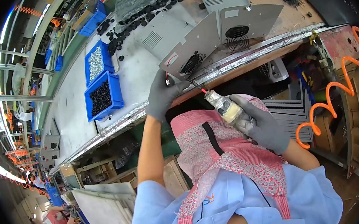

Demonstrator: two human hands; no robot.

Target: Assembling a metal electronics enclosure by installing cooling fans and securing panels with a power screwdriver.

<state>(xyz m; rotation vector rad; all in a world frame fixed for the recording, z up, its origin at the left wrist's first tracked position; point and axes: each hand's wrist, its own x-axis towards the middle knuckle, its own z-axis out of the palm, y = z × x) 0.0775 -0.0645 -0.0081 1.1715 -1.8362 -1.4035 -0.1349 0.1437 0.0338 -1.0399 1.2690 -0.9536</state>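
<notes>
My gloved left hand (163, 94) is at the lower edge of a grey sheet-metal panel (194, 38), its fingers closed around the panel's near corner. A small red and white piece (167, 79) shows beside those fingers. The panel carries a black round fan guard (193, 63) and a vented side. My gloved right hand (261, 122) is wrapped round a power screwdriver (226, 108) covered in silver and pale tape. Its red-collared tip (204, 90) points up toward the panel's lower edge, near my left thumb; whether it touches anything I cannot tell.
A second grey panel (252, 18) with a fan guard stands to the right. Blue bins hold black screws (100, 97) and silver parts (95, 64). Black knobs (117, 38) lie scattered behind. An orange coiled hose (330, 84) hangs at right. Another person (56, 218) works far left.
</notes>
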